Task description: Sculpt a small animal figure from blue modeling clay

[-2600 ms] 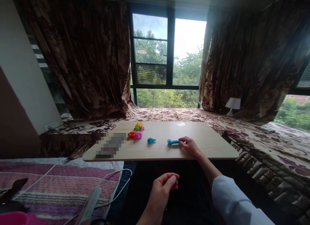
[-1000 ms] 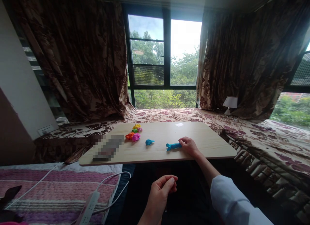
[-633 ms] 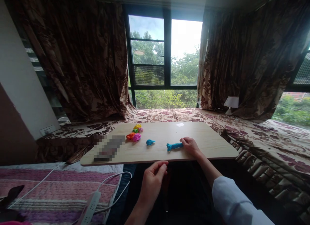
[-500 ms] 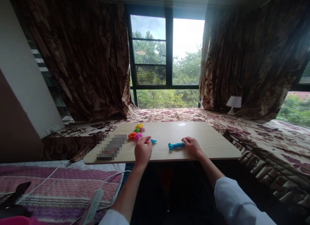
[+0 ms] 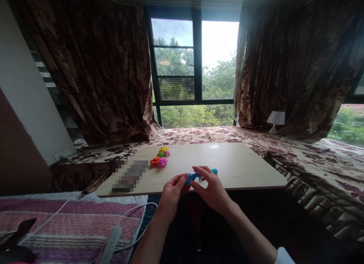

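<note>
My left hand (image 5: 174, 189) pinches a small piece of blue modelling clay (image 5: 192, 177) between thumb and fingertips, just above the table's near edge. Close on the right of that piece is my right hand (image 5: 209, 186), its thumb and fingers spread apart around the piece's right end; whether they touch it I cannot tell. Behind the right fingers, a bright blue clay roll (image 5: 214, 171) lies on the table, mostly hidden. Farther left sits a cluster of lumpy clay pieces: orange (image 5: 155, 161), magenta (image 5: 162, 162), green (image 5: 160, 154), yellow (image 5: 163, 149) and pale pink (image 5: 167, 153).
The light wooden table (image 5: 241, 161) stands against a cloth-covered window ledge (image 5: 199, 133). A blurred-out dark object (image 5: 131, 176) lies on its left part. A small white lamp (image 5: 275, 120) is on the ledge at right. A power strip (image 5: 110, 243) with cables rests on the striped bedding (image 5: 71, 214).
Both hands have come together near the table's front edge. The right hand has let go of the blue roll and moved left; the left hand has moved right and nearer with the small blue piece.
</note>
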`<state>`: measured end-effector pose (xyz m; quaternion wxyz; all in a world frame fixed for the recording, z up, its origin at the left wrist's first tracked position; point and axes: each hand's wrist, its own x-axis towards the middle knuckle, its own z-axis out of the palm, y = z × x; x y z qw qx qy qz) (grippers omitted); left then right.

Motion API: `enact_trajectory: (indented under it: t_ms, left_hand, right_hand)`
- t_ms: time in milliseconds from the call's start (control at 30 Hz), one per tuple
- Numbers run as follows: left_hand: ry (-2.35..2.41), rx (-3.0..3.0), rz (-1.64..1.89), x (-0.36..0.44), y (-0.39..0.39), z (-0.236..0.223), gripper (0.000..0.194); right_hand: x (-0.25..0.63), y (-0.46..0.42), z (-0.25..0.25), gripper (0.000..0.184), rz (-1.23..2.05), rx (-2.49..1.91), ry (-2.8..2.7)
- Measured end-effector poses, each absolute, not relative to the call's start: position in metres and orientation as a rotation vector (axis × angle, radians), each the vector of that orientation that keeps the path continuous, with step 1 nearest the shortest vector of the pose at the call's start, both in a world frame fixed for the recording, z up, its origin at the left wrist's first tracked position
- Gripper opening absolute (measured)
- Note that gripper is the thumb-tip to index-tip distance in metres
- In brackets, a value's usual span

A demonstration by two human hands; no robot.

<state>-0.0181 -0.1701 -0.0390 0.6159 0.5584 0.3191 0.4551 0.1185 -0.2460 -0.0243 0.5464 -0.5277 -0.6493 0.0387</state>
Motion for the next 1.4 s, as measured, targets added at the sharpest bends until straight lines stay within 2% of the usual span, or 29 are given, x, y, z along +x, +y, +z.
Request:
enact_trajectory:
  t_ms: [200,267,400,567,800,1067,1400]
  left_hand:
    - [0.598,1.181,0.983,-0.023,-0.195,-0.030,0.034]
    - [0.538,1.117,0.947,-0.024,-0.196,-0.029,0.033]
    - [0.503,1.057,0.932,-0.024,-0.198,-0.031,0.028]
    - [0.533,1.096,0.934,-0.023,-0.200,-0.031,0.027]
    - [0.593,1.067,1.013,-0.020,-0.197,-0.031,0.021]
    - [0.612,1.043,1.036,-0.019,-0.197,-0.026,0.022]
    - [0.621,1.012,1.060,-0.021,-0.198,-0.031,0.022]
  right_hand:
    - [0.115,-0.255,-0.017,0.021,0.108,-1.239,-1.561]
    - [0.117,-0.258,-0.017,0.024,0.115,-1.246,-1.562]
    - [0.115,-0.261,-0.018,0.044,0.176,-1.247,-1.597]
    - [0.106,-0.259,-0.019,0.026,0.200,-1.226,-1.580]
    - [0.100,-0.255,-0.025,0.013,0.392,-1.123,-1.368]
    - [0.106,-0.249,-0.035,0.018,0.598,-1.064,-1.179]
    - [0.115,-0.239,-0.036,0.015,0.426,-1.127,-1.084]
